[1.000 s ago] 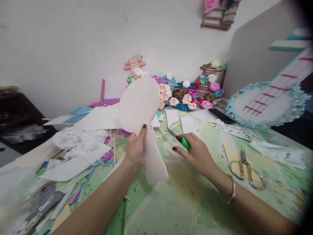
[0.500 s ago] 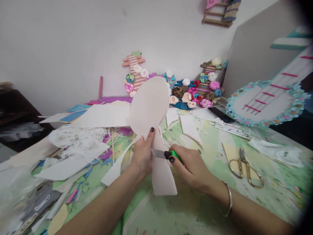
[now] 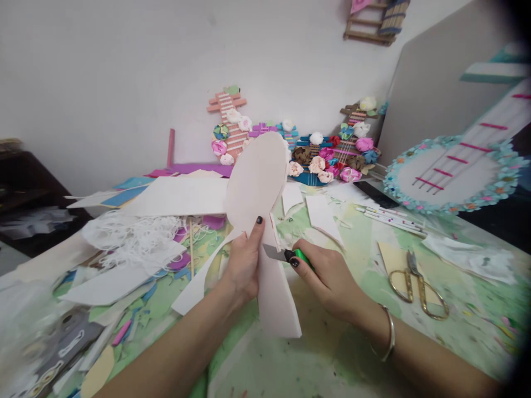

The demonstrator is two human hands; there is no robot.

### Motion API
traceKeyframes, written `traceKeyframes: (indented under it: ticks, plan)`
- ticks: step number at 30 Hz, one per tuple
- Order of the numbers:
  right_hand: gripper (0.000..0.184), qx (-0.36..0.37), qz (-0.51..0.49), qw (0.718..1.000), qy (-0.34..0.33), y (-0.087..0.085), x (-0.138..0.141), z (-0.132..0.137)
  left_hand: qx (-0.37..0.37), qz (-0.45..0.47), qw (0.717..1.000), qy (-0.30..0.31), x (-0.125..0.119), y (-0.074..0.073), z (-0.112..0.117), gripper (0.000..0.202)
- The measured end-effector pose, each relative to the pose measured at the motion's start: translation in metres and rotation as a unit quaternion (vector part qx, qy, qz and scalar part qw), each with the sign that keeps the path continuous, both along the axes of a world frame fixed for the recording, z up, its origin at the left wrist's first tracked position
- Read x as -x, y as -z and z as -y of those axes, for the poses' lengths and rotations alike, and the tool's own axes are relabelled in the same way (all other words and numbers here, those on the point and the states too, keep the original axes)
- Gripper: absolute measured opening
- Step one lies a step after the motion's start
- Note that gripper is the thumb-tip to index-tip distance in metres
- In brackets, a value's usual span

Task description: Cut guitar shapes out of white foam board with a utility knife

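A white foam-board cutout (image 3: 258,179), with a rounded top and a long flared neck below, stands tilted above the table. My left hand (image 3: 244,260) is closed around its narrow middle, the thumb lying flat on the front. In my right hand (image 3: 327,273) is a utility knife (image 3: 288,255) with a green and black handle, held closed in the fingers. Its bare blade points left and lies against the right edge of the neck, close to my left fingers. Whether the blade cuts into the board, I cannot tell.
Gold-handled scissors (image 3: 415,282) lie at the right. A tangle of white string (image 3: 133,243) and paper scraps cover the left side. Flower-decorated paper instruments (image 3: 319,157) lean along the wall, and a large blue-trimmed one (image 3: 456,174) stands at the right. A dark phone (image 3: 375,194) lies behind.
The knife has shifted slightly up and to the right, its blade moving from across the neck to its right edge. The cutout has turned a little, showing more of its side.
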State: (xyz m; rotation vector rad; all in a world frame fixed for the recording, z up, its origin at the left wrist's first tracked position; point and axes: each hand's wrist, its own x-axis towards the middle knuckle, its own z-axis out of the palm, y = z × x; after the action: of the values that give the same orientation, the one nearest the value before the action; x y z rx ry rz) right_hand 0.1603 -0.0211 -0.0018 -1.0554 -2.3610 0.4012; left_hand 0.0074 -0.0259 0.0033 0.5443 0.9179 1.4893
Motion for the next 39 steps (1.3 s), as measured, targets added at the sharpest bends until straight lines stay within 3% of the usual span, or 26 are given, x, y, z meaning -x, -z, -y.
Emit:
traceKeyframes:
  ticks: [20,28,39]
  plan:
    - [0.029,0.002,-0.005,1.000,0.011,0.0007,-0.0025,-0.0037,-0.006,0.015,1.000,0.000,-0.0017,-0.0014,0.0009,0.044]
    - [0.027,-0.010,-0.005,1.000,0.011,0.0003,0.0002,0.0023,-0.034,0.004,0.999,-0.011,-0.0086,0.0073,0.0032,0.039]
    - [0.028,-0.005,-0.002,1.000,0.026,-0.0063,-0.0021,0.0018,-0.042,0.029,0.999,0.014,-0.0080,0.0046,0.0053,0.034]
